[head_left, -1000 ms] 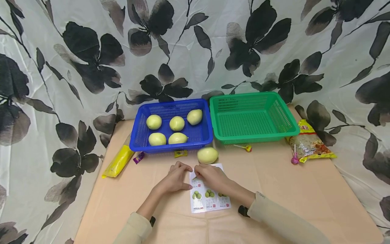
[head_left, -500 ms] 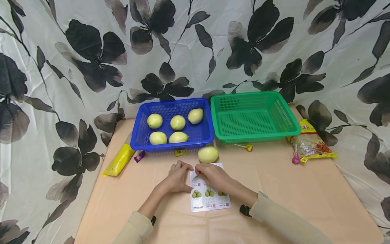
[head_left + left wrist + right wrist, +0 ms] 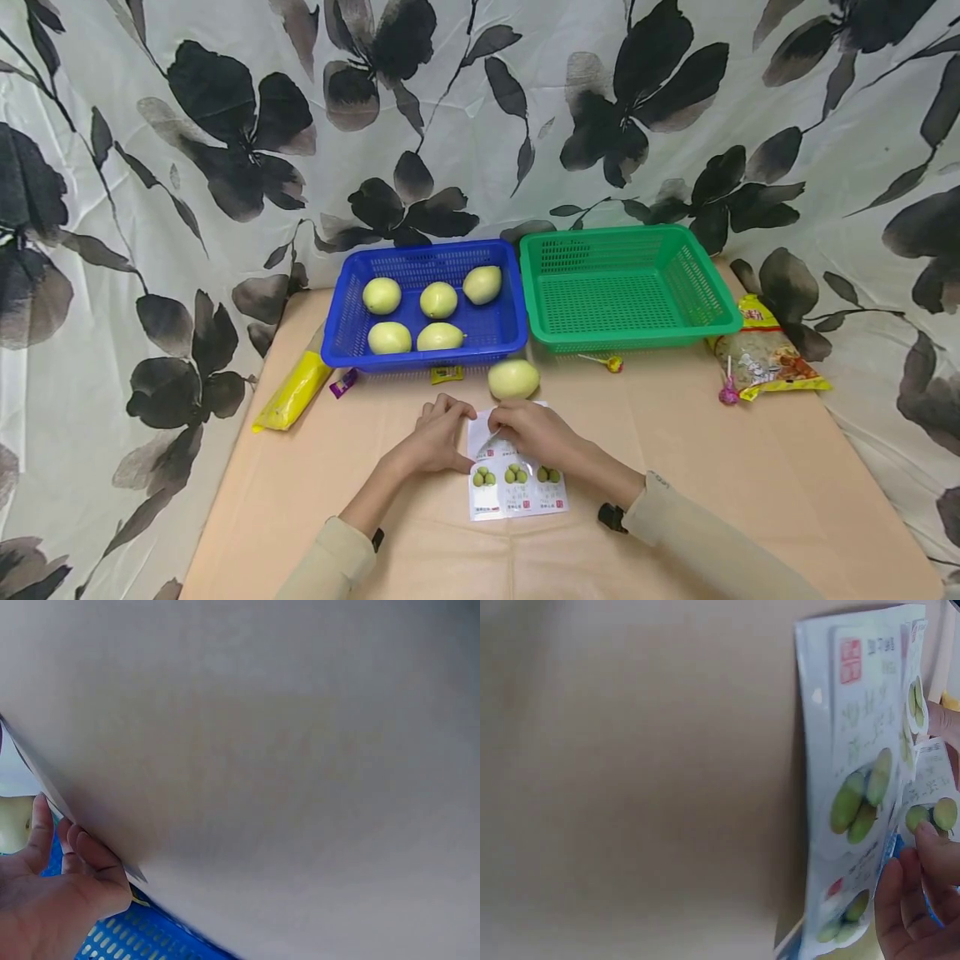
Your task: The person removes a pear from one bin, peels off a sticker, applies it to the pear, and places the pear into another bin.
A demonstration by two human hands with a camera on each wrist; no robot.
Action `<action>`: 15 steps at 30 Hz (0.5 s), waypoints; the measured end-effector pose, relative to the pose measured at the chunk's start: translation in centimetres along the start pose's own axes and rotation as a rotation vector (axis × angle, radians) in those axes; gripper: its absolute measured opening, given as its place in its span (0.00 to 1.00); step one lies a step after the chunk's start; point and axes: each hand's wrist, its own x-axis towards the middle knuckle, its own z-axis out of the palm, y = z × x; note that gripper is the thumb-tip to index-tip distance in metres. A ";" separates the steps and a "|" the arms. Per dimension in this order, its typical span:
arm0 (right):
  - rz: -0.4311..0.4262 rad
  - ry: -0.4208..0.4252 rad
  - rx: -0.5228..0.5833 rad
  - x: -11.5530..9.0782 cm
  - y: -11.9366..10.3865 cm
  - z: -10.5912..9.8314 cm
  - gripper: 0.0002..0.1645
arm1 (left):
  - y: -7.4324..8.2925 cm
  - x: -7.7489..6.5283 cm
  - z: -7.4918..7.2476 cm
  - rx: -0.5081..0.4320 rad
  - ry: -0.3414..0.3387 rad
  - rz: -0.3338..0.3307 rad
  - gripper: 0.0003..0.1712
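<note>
A white sheet of fruit stickers [image 3: 517,502] lies on the table in the head view, printed with green fruit and small red marks. My right hand [image 3: 542,435] pinches one sticker [image 3: 932,791] between thumb and finger, and this sticker is partly lifted from the sheet. At the sheet's left edge, my left hand [image 3: 431,437] touches it with the thumb low and the index fingertip near the top corner. Just beyond the sheet sits a yellow-green round fruit [image 3: 513,380]. In the left wrist view, mostly table surface shows beside the fingers.
Behind the hands stand a blue basket [image 3: 352,363] holding several similar fruits and a green basket [image 3: 630,340]. A yellow packet [image 3: 292,392] lies left. Small candies [image 3: 343,382], a lollipop [image 3: 613,364] and a snack bag [image 3: 768,354] with another lollipop lie around the baskets.
My right hand has drawn slightly to the right and down, lifting the sticker further off the sheet. The left hand stays at the sheet's left edge.
</note>
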 end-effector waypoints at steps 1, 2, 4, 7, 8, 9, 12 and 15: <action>-0.001 0.003 0.003 -0.1 0.1 0.0 0.05 | 0.0 0.0 0.0 0.000 0.000 -0.002 0.45; -0.002 0.005 0.006 -0.2 0.2 -0.1 0.06 | 0.0 0.0 0.0 0.002 0.000 -0.003 0.45; 0.006 0.005 0.018 -0.4 0.4 -0.1 0.06 | 0.1 0.0 -0.1 0.003 0.000 -0.005 0.45; 0.019 0.006 0.041 -0.6 0.7 -0.1 0.07 | 0.2 0.0 -0.1 0.003 0.001 -0.008 0.45; 0.021 0.008 0.049 -0.7 0.8 -0.1 0.07 | 0.2 0.0 -0.1 0.004 0.001 -0.008 0.45; 0.023 0.009 0.061 -0.7 0.8 -0.1 0.07 | 0.2 0.0 -0.1 0.003 0.001 -0.009 0.45; 0.019 0.025 0.098 -0.9 0.9 -0.2 0.07 | 0.4 0.0 -0.2 0.005 -0.003 -0.011 0.45; 0.005 0.035 0.125 -0.9 1.0 -0.3 0.06 | 0.4 0.0 -0.3 0.008 -0.008 -0.016 0.45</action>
